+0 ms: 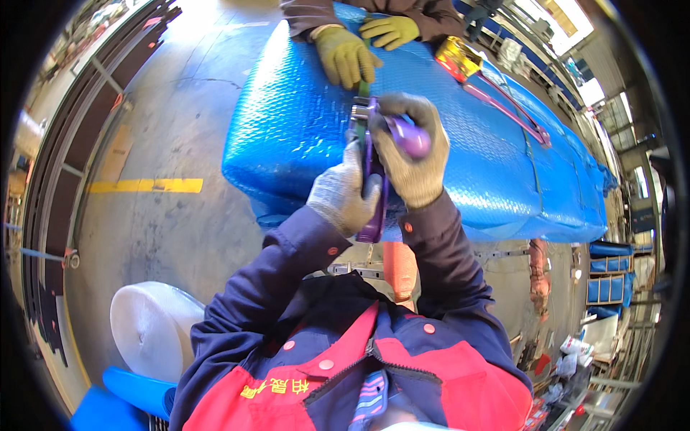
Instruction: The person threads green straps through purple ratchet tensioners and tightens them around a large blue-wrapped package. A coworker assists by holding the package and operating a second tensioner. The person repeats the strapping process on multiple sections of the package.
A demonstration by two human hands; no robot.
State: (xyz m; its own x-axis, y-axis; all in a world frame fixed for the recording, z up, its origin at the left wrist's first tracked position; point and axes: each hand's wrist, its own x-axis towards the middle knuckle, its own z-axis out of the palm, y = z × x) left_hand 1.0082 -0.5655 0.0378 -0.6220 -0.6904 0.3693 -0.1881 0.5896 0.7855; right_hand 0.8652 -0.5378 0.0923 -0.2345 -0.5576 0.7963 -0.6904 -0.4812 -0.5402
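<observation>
Head view — my left hand (342, 188) and right hand (413, 154) both grip the purple tool (371, 224) between them, the right curled round its rounded knob (411, 138) — with the blue-wrapped bundle (291, 126) beneath them.

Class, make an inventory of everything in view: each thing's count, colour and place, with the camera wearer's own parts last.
Wrapped bundle: one, blue, in front of the wearer
Purple hand tool: one, purple, between the wearer's hands
Long-handled tool: one, pinkish-purple, on the bundle's right part
Shiny item: one, yellow and red, beside that tool
Bubble-wrap roll: one, whitish, lower left
Long bars: several, dark, far left
Floor marking: one, yellow, left
Floor: one, grey, left of the bundle
Co-worker's gloves: two, yellow-green, top
Background clutter: uncountable, mixed, right
Jacket: one, navy and red, bottom
Left hand: one, pale-gloved, holding the purple tool
Right hand: one, pale-gloved, holding the purple tool
</observation>
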